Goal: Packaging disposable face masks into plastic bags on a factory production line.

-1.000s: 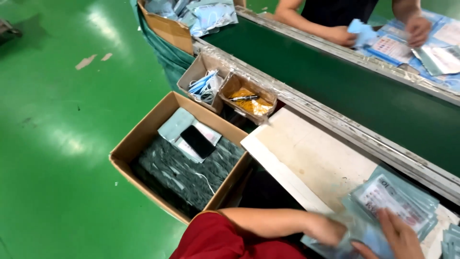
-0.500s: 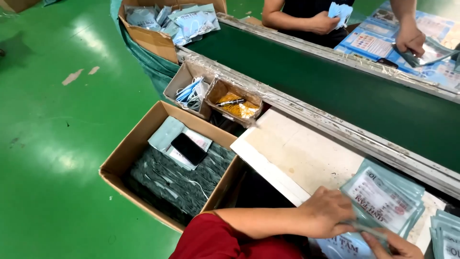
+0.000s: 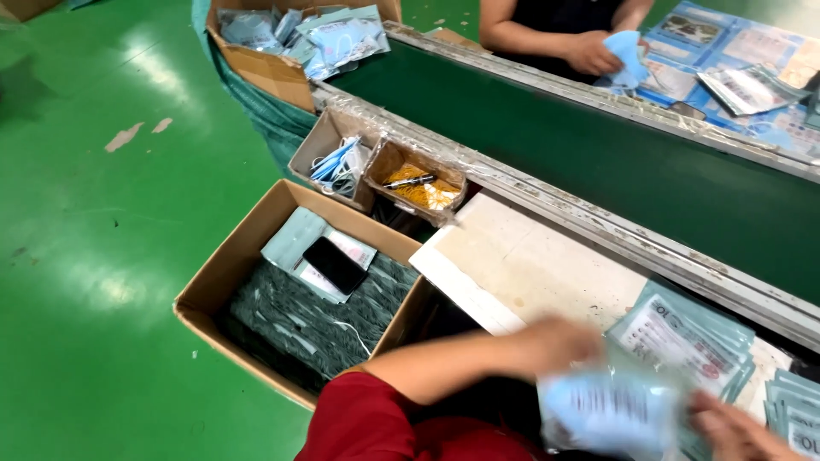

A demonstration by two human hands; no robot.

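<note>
1. Left hand (image 3: 559,341), motion-blurred, sits at the upper left edge of a pale blue plastic packet (image 3: 611,410) with dark print; the fingers seem to lie on that edge, but whether they clench it cannot be told through the blur.
2. Right hand (image 3: 739,431) low at the frame's bottom right, fingertips touching the packet's right edge; grasp or mere contact cannot be told.
3. The packet lies between the two hands, near flat, just above the person's lap and the red sleeve (image 3: 376,423), overlapping the near edge of a stack of sealed packets (image 3: 683,333) on the white work board (image 3: 530,265).
4. More packets (image 3: 794,410) at the far right, just beside the right hand.
5. Left of the board, an open cardboard box (image 3: 213,286) holds rows of dark packed goods, a black phone (image 3: 335,265) on top.
6. Beyond it, two small cardboard trays: one (image 3: 312,149) with blue face masks, one (image 3: 384,162) with yellow rubber bands and a pen.
7. Green conveyor belt (image 3: 598,162) runs behind the board. Across it, another person's hands (image 3: 598,55) hold a blue mask (image 3: 628,55).
8. Green floor (image 3: 102,213) on the left.
</note>
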